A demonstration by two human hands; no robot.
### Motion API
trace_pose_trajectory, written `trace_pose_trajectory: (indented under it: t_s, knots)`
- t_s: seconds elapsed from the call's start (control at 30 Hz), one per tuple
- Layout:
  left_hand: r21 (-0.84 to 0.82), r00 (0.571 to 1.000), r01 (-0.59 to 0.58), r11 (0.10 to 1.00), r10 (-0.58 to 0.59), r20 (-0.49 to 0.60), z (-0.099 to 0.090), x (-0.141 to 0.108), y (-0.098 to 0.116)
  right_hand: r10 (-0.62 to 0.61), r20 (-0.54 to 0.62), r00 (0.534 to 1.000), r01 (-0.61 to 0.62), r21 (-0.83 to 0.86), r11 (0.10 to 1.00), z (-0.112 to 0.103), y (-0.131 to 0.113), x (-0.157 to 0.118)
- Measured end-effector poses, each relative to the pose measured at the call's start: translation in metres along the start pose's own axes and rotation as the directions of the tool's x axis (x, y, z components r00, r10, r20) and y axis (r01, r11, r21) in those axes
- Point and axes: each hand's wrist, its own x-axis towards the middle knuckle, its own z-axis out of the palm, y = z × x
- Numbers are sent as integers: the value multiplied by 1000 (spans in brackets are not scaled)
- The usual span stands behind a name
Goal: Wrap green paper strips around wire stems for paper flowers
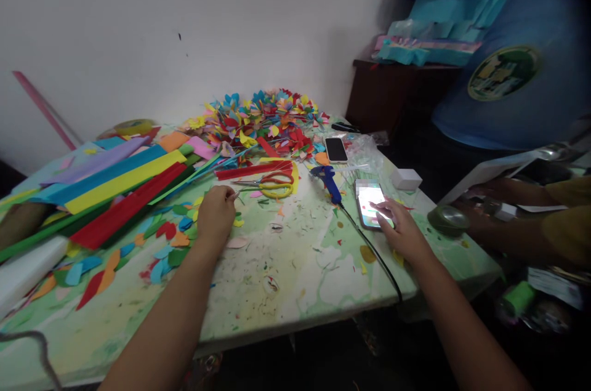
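My left hand (216,217) rests on the table, its fingers pinched together. Whatever it may hold is too small to make out. Just beyond it lie scissors (276,185) with yellow and red handles, their blades toward that hand. My right hand (402,228) reaches over a smartphone (367,195) with a lit screen, fingers stretched out and touching or hovering over it. The phone lies flat on the table. Left of the phone stands a blue glue gun (329,184), its black cord running to the table's front edge.
Colourful paper flowers (258,120) are heaped by the wall. Paper strips (124,181) and cut petals (173,237) cover the left side. A second phone (336,149), a white box (406,179) and a tape roll (447,220) lie rightward. Another person's arms (517,218) hold papers at right.
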Motion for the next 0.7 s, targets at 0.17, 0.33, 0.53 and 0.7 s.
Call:
trace_pose_trajectory:
  t_s: [0.17,0.33,0.53,0.7]
  knots:
    - [1,1000,2,1000,-2,-2,0,0,-1,62,-54,997,-60,28,998,1,4,-2]
    - [6,1000,2,1000,-2,1,0,0,-2,70,-64,995,-68,28,997,0,-1,-3]
    - [7,1000,-4,1000,4,-2,2,0,-3,-47,36,998,50,-100,994,-2,-8,-1]
    - [4,1000,-7,1000,7,-7,2,0,-4,-49,65,997,58,-155,986,-3,-8,-1]
